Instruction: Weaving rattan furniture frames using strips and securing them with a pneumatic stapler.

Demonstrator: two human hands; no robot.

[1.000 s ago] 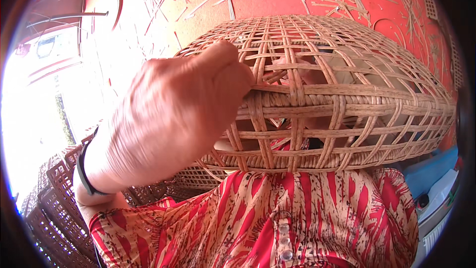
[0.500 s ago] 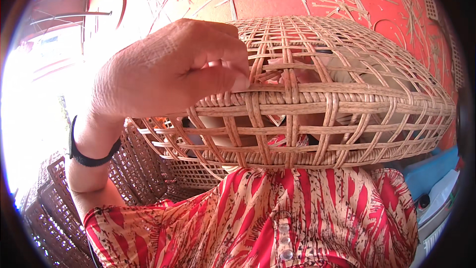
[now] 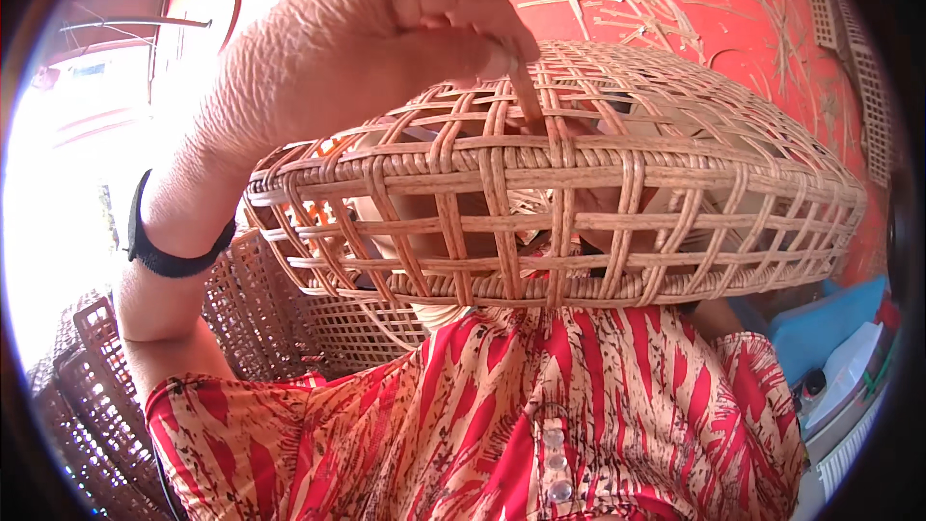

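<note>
A tan woven rattan basket, open lattice with a thick wrapped edge, rests on its side against my chest. Over its upper side is my left hand, thumb and fingertips pinching a narrow rattan strip that comes up through a gap in the weave. My right hand is inside the basket, near the lower end of that strip. Only parts of it show through the openings, and its fingers are mostly hidden by the lattice.
Cut rattan strips lie scattered over the red floor. Dark brown woven panels stand at my left, and another lattice panel is at the far right. Blue and grey plastic items sit close by my right side.
My left hand has risen from the basket's edge, drawing the strip up through the weave. The basket has tilted and shifted slightly.
</note>
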